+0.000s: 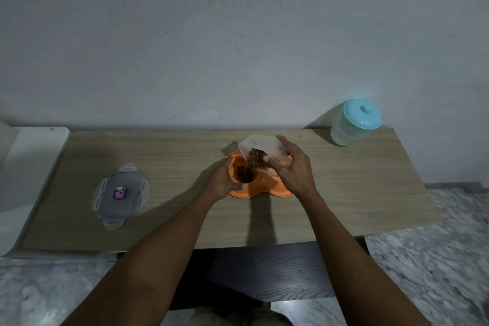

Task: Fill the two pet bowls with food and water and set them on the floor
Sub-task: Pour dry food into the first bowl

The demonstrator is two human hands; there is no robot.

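An orange double pet bowl point(260, 189) sits on the wooden table point(344, 193) near its middle. Brown kibble point(243, 174) lies in its left well. The right well is hidden behind my right hand. My right hand point(291, 169) grips a clear plastic container point(258, 148), tilted mouth-down over the left well, with kibble sliding toward its lip. My left hand point(221, 181) holds the bowl's left rim.
A clear container lid point(120, 194) with snap flaps and a label lies on the table at the left. A translucent jar with a light blue lid point(356, 123) stands at the back right corner. A white surface point(29, 167) adjoins the table's left end. Speckled floor lies around.
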